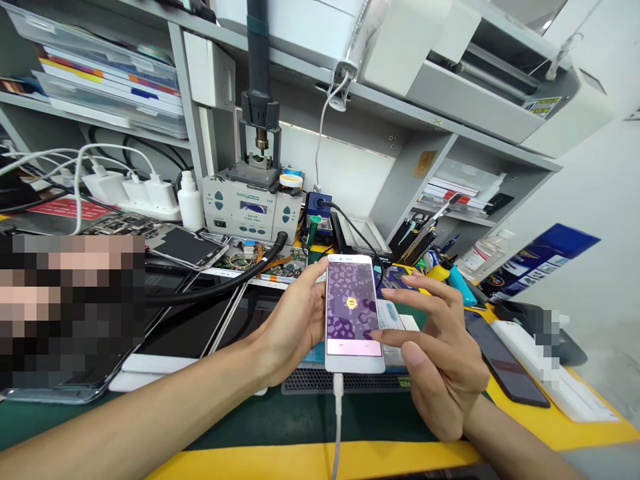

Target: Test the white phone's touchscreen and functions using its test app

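A white smartphone [351,307] stands tilted up over the workbench, its lit screen showing a purple pattern with a small yellow symbol in the middle. My left hand [300,313] grips it by its left edge, the thumb along the side and the fingers behind, partly hidden. From the phone's bottom end a white charging cable [339,407] runs down toward me. My right hand [440,347] is on the phone's right side with fingers apart, holding nothing. Its index fingertip is at the lower right of the screen.
A hot-air rework station [245,207] stands behind, its black hose [225,288] crossing to the left. A tray of circuit boards [240,257] lies before it. Several phones and screens cover the left; a dark phone [505,360] and white box [555,373] lie right. Shelves [450,143] rise behind.
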